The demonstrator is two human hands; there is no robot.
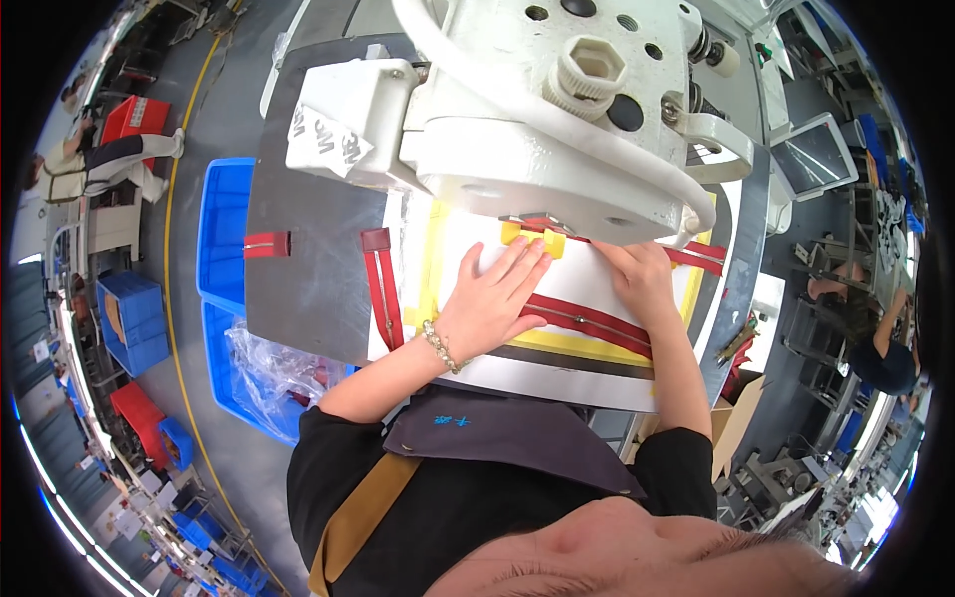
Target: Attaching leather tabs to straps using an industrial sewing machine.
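Below the head of a white machine [557, 169], my left hand [497, 298] lies with its fingers stretched out, fingertips on a small yellow block [553, 244]. A red zipper strip [696, 258] runs under the machine's edge and past my right hand [639, 282]. My right fingers are bent and drawn together at this strip; their tips are partly covered by the machine. Nearer to me, a second red zipper strip [597, 323] with a metal slider lies across the white sheet [587, 284], which has yellow borders.
Another red zipper [381, 289] and a short red piece [267, 245] lie left on the dark tabletop [318, 298]. Blue bins [224, 239] stand beyond the left edge, one with clear plastic. A cardboard box [738, 423] and a screen [814, 157] are at right.
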